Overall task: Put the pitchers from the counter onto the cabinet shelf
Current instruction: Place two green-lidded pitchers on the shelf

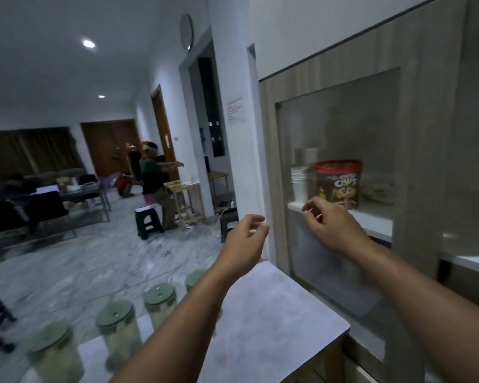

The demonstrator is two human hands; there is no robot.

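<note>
Matt grey counter (274, 313), wood-grain cabinet (415, 134), frosted glass door (343, 128)

A single wide-angle view from the person's head looks forward and slightly down, tilted, over the counter (274, 308) close below. It faces the glass cabinet door (340, 172) near on the right of the counter; a long room stretches away to the counter's left.

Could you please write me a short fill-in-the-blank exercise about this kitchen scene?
1. The pitchers on the counter have ____ lids.
2. Both the left hand and right hand hold ____.
3. Left of the Choco Chips tub on the cabinet shelf stands a stack of white ____.

Missing words: green; nothing; cups
</note>
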